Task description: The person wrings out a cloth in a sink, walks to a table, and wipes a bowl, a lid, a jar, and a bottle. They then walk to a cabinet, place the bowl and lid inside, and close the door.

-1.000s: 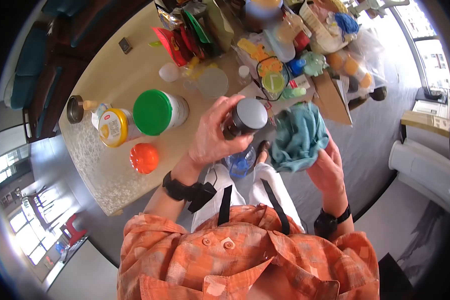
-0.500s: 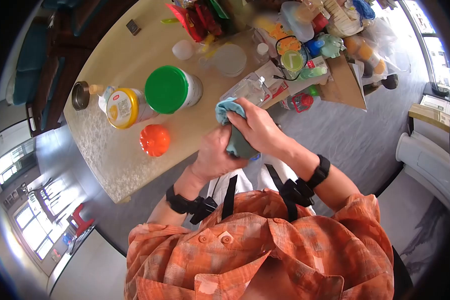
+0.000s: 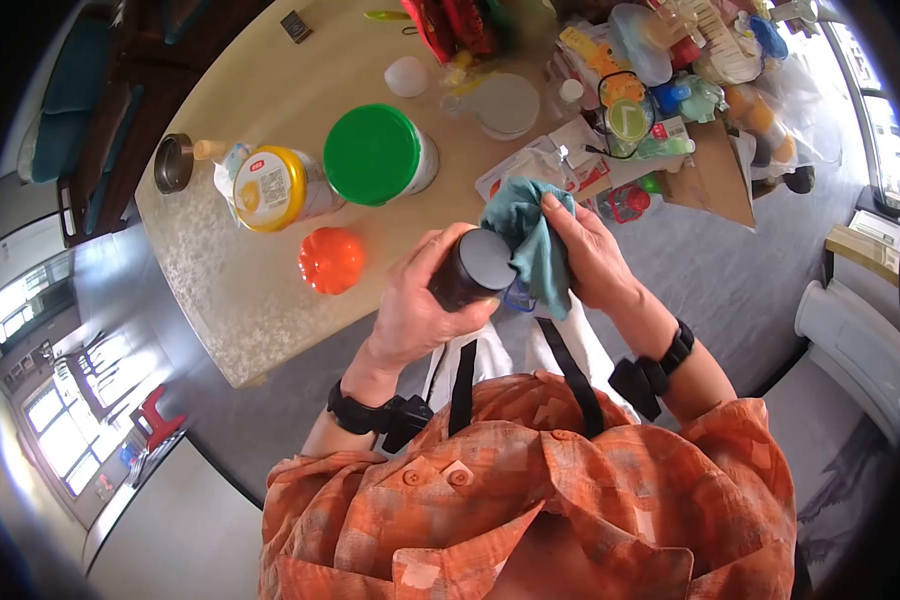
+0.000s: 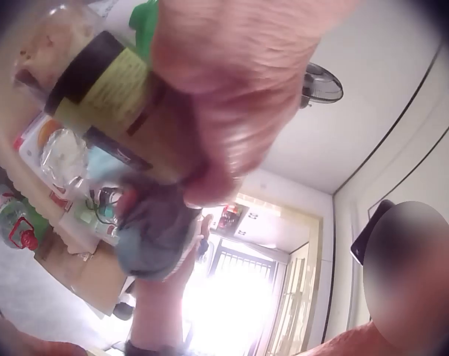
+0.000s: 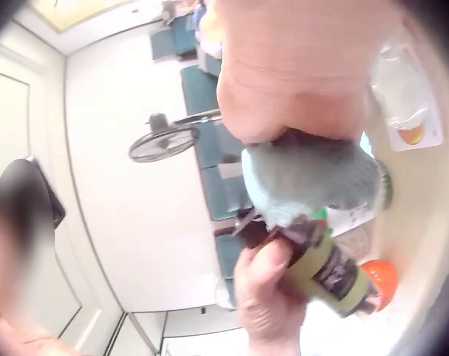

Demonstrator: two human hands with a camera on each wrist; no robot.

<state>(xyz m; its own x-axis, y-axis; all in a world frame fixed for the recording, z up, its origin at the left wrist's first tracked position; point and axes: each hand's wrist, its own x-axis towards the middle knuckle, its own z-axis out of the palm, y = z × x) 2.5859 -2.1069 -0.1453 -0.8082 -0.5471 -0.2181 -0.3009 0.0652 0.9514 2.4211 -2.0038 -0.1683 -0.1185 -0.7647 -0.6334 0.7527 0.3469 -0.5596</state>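
My left hand (image 3: 410, 310) curls round a dark jar (image 3: 455, 285), held just off the table (image 3: 230, 300) edge; my right hand (image 3: 595, 265), at 3 o'clock of the jar, bunches a teal cloth (image 3: 530, 235) against it; the head view shows only the grey lid (image 3: 487, 257), while the wrist views show a yellow-green label (image 4: 113, 81); an orange pumpkin-shaped container (image 3: 331, 260) sits at 9 o'clock.

Open tabletop (image 3: 220, 290) lower left of the orange ball (image 3: 331, 260). Green-lidded tub (image 3: 375, 155) and yellow-lidded can (image 3: 275, 188) block upper centre. Clutter (image 3: 620, 90) fills upper right.
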